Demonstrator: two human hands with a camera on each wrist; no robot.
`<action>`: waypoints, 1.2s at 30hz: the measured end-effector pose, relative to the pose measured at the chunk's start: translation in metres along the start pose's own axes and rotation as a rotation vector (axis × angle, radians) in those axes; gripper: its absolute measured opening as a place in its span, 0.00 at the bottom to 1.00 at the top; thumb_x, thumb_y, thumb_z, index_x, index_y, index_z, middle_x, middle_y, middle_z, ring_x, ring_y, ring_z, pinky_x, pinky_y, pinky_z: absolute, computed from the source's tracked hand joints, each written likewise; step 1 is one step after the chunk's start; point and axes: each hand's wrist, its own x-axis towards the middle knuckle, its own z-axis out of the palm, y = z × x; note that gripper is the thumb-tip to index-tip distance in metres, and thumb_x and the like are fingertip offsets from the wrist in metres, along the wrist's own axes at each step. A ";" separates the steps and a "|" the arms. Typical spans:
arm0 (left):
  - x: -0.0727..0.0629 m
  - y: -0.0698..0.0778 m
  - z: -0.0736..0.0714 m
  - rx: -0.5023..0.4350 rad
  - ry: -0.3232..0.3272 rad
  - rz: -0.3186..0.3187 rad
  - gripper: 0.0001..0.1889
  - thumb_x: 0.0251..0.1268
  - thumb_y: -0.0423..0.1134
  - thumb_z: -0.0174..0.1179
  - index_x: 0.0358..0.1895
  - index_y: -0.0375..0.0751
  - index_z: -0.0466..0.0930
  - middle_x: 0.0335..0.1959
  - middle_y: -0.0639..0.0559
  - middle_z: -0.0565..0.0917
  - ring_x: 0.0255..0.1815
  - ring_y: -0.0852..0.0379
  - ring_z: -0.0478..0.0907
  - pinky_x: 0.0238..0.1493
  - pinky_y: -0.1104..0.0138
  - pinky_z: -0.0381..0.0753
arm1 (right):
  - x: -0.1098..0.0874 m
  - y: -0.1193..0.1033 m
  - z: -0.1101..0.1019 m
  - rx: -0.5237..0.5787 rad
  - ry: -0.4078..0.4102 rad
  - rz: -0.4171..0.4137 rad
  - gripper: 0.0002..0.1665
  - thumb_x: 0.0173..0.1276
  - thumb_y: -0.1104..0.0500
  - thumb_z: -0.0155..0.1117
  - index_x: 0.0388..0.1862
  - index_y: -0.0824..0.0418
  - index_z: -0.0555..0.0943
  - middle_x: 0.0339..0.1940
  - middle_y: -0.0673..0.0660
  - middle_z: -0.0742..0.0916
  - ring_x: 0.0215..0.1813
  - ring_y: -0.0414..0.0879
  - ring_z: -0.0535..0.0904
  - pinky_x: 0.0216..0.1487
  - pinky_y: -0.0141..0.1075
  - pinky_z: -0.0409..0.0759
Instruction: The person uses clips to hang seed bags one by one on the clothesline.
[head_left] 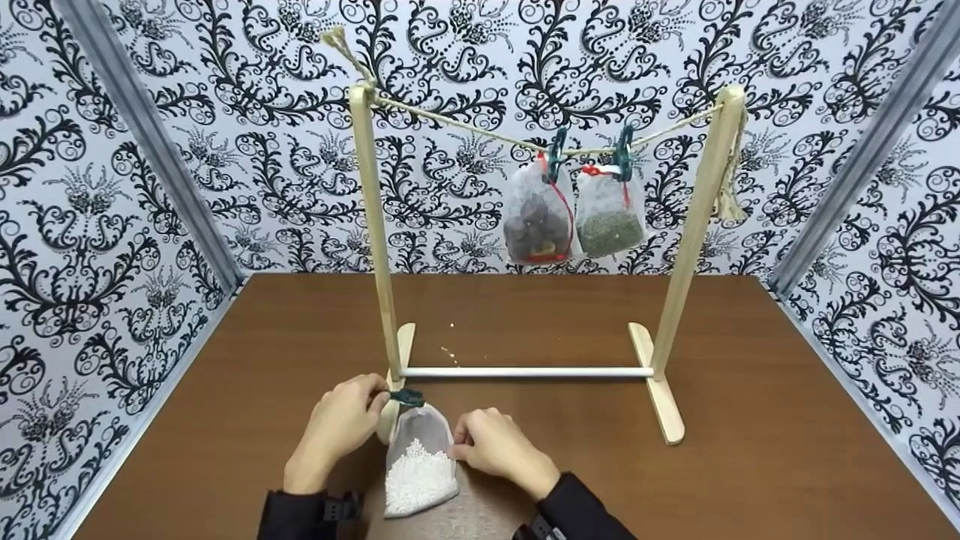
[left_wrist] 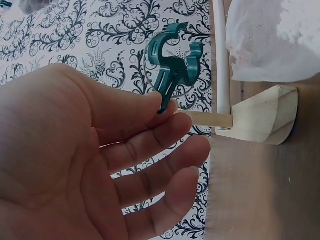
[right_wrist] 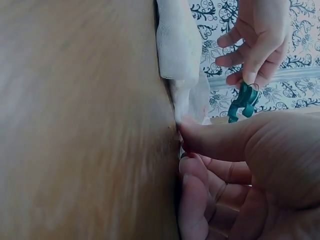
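Observation:
My left hand [head_left: 349,412] pinches a dark green clothespin [left_wrist: 172,60] by its handle ends, between thumb and forefinger; the other fingers lie loosely bent. Just below, a white mesh bag [head_left: 421,465] partly filled with small white beads lies on the table. My right hand [head_left: 495,446] pinches the right edge of this bag between thumb and fingertips. In the right wrist view the bag [right_wrist: 180,45] stretches up from the right thumb [right_wrist: 215,140], and the left hand [right_wrist: 262,45] holds the clothespin beyond it. Fingertips hide the exact spot gripped.
A wooden stand [head_left: 375,225] with a white crossbar [head_left: 525,372] carries a rope [head_left: 465,126]. From it hang a bag with dark contents [head_left: 536,225] and a bag with green contents [head_left: 611,225], each on a green clothespin. Small white bits [head_left: 451,352] lie behind the crossbar.

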 end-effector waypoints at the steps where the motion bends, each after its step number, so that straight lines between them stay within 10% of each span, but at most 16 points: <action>1: 0.000 0.000 0.000 0.003 -0.001 0.000 0.04 0.67 0.34 0.64 0.35 0.47 0.82 0.32 0.57 0.82 0.29 0.55 0.76 0.29 0.53 0.75 | 0.000 -0.001 -0.001 0.003 -0.001 0.001 0.09 0.58 0.56 0.76 0.23 0.52 0.84 0.19 0.39 0.79 0.24 0.34 0.71 0.28 0.32 0.71; 9: 0.001 -0.002 0.001 0.018 -0.018 0.017 0.04 0.67 0.34 0.64 0.34 0.47 0.82 0.31 0.57 0.81 0.30 0.54 0.76 0.31 0.52 0.76 | 0.000 -0.005 -0.007 -0.008 -0.006 0.002 0.09 0.57 0.65 0.71 0.37 0.61 0.81 0.26 0.45 0.82 0.30 0.39 0.77 0.32 0.37 0.77; 21: 0.000 0.000 0.004 0.001 -0.043 0.019 0.05 0.67 0.34 0.63 0.33 0.48 0.81 0.32 0.56 0.81 0.31 0.54 0.77 0.33 0.51 0.77 | 0.000 -0.005 -0.010 0.008 -0.046 0.016 0.19 0.56 0.67 0.64 0.13 0.52 0.68 0.11 0.38 0.64 0.18 0.35 0.61 0.21 0.31 0.58; 36: 0.001 0.000 0.007 -0.016 -0.063 0.001 0.05 0.67 0.34 0.63 0.34 0.48 0.82 0.32 0.56 0.83 0.31 0.54 0.78 0.33 0.51 0.77 | -0.004 -0.005 -0.010 -0.012 -0.034 0.023 0.14 0.57 0.68 0.62 0.17 0.54 0.73 0.16 0.42 0.72 0.23 0.39 0.70 0.25 0.36 0.70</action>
